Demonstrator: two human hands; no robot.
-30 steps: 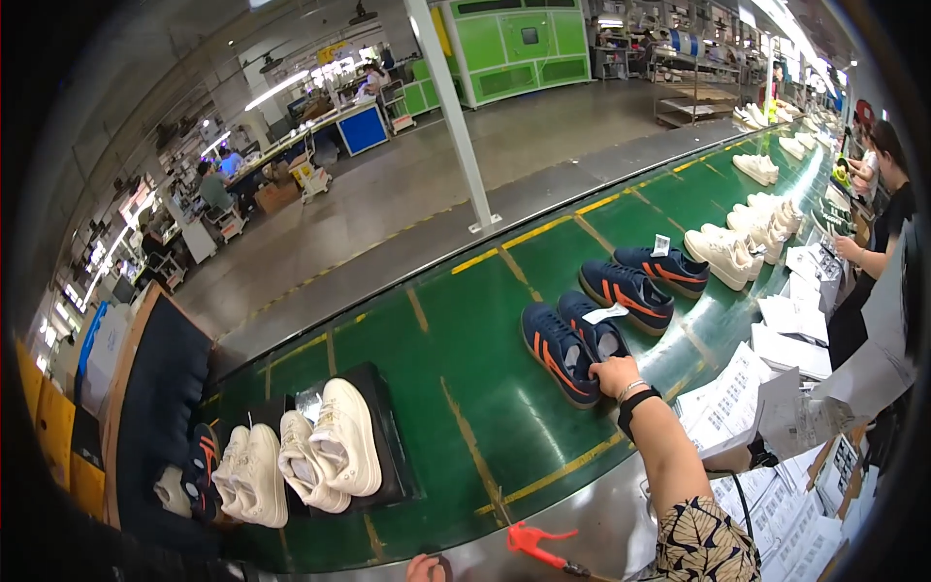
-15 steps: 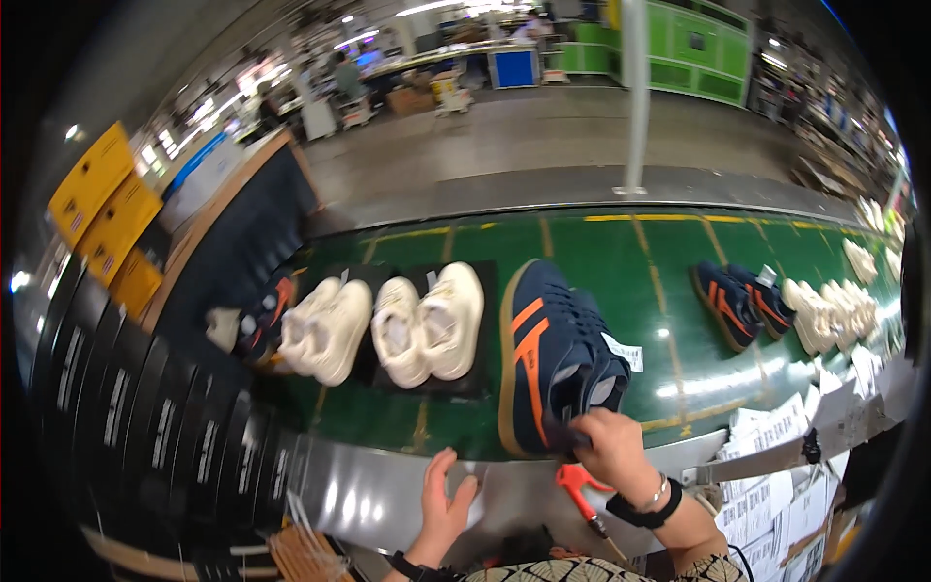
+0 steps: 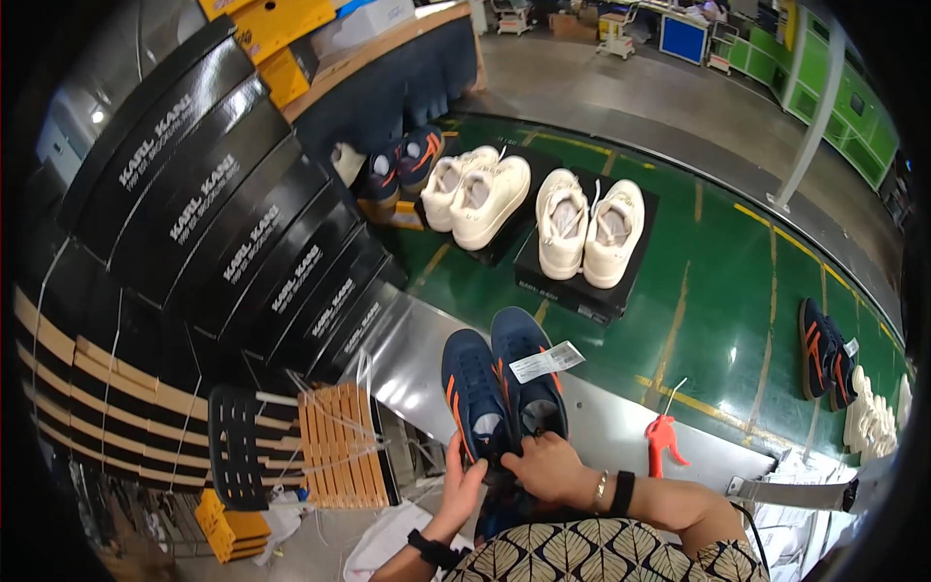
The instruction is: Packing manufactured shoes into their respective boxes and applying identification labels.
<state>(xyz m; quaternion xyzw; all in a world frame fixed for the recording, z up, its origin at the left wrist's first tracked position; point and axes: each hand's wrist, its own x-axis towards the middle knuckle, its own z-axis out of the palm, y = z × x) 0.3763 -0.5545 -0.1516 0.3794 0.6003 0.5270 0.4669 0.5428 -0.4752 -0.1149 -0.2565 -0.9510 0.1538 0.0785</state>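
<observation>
The navy shoes [image 3: 469, 376] sit side by side in the hands, seen against the near metal edge of the counter [image 3: 613, 419], toes pointing far. The left hand [image 3: 462, 490] pinches the left shoe's heel from outside; the right hand [image 3: 548, 468] curls at the right heel, its fingertips partly hidden. Holding well likely means supporting both heels evenly and keeping fingers off the white tag [image 3: 546, 362].

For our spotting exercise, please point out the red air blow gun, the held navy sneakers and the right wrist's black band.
Red air blow gun [image 3: 660, 441]: head view, on its body.
Held navy sneakers [image 3: 475, 382]: head view, on left shoe's upper.
Right wrist's black band [image 3: 623, 493]: head view, on its strap.
</observation>
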